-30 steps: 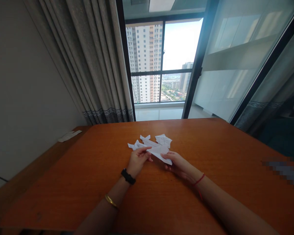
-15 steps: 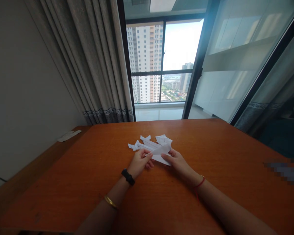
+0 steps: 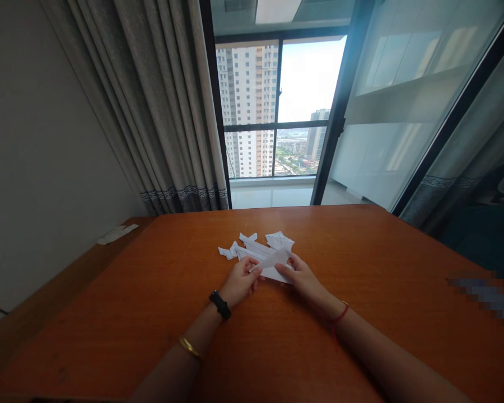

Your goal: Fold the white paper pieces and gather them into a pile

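A sheet of folded white paper (image 3: 277, 272) is held between my two hands, low over the table. My left hand (image 3: 240, 280) pinches its left end, thumb on top and fingers curled beneath. On the right end, my right hand (image 3: 301, 275) grips with its thumb across the front and fingers behind. Just beyond lie several folded white paper pieces: a long strip-like one (image 3: 252, 246) with pointed ends, a small bent one (image 3: 228, 251) at its left, and a flat creased one (image 3: 279, 240) to the right.
The brown wooden table (image 3: 151, 313) spreads around my hands. A white paper strip (image 3: 117, 234) lies on a ledge at the left. Behind the table stand a grey curtain (image 3: 168, 123) and a glass sliding door (image 3: 386, 123). A blurred patch (image 3: 487, 299) sits at the right edge.
My left hand's fingers have drawn in a little under the paper's left end. Both hands keep hold of the paper, and the loose pieces stay where they were.
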The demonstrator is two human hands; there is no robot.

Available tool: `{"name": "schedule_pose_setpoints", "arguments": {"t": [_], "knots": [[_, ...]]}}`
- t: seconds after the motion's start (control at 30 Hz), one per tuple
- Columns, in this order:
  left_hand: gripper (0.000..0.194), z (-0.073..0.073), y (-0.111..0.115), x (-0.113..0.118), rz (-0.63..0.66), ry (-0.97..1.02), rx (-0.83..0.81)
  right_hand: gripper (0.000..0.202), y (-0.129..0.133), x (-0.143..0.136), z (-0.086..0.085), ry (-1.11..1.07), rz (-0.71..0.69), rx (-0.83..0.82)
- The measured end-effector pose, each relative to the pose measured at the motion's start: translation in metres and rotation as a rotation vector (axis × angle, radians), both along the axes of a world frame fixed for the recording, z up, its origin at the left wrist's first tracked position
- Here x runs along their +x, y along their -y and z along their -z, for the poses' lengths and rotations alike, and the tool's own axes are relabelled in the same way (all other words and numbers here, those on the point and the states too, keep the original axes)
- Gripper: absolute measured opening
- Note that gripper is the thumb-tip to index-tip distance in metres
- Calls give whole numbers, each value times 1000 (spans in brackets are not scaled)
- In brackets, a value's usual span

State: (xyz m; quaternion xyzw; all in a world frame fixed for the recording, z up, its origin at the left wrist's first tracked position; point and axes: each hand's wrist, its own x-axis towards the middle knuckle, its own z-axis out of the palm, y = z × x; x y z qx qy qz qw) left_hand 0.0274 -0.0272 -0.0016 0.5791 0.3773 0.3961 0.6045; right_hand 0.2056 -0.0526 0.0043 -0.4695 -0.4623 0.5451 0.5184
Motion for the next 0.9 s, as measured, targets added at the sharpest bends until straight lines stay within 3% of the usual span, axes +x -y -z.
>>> {"name": "schedule_pose_setpoints", "arguments": {"t": [0.1, 0.23, 0.33, 0.47, 0.57, 0.77, 0.9], "knots": [[46, -4, 3, -2, 89, -34, -49, 38, 0, 3, -2, 37, -23, 72], [52, -9, 5, -8, 234, -14, -279, 32, 0, 8, -6, 138, -58, 224], [49, -11, 5, -13, 327, 25, -373, 29, 1, 10, -8, 203, -77, 234], [45, -12, 5, -15, 361, 38, -361, 30, 0, 10, -8, 161, -90, 178], [46, -11, 5, -13, 332, -69, -266, 32, -1, 11, -7, 121, -117, 124], [46, -11, 5, -10, 147, -447, 250, 37, -7, 18, -8, 163, -90, 119], [43, -13, 4, -11, 133, -573, 388, 39, -8, 19, -7, 178, -75, 119]]}}
